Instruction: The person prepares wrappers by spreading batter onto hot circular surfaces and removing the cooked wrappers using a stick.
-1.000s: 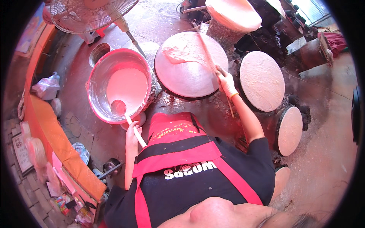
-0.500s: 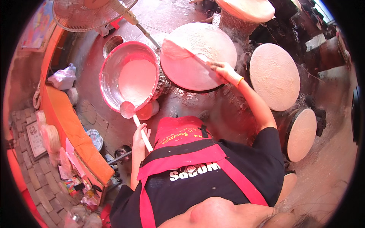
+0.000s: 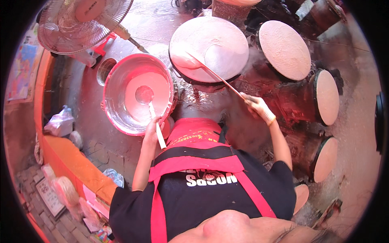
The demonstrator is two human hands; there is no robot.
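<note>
My left hand grips the white handle of a ladle whose round cup hovers over the pale batter in a big metal bowl. My right hand holds a long thin stick that reaches up and left across a round steaming cloth. A thin pale sheet clings to the stick's far end at the cloth's left side. I wear a black shirt and a red apron.
Another round cloth-topped steamer stands at the upper right, with more round discs along the right. A standing fan is at the upper left. An orange ledge with bags and clutter runs down the left.
My left hand has brought the ladle from beside the bowl to over the batter. My right hand has drawn back from the cloth, and the stick now lifts a pale sheet.
</note>
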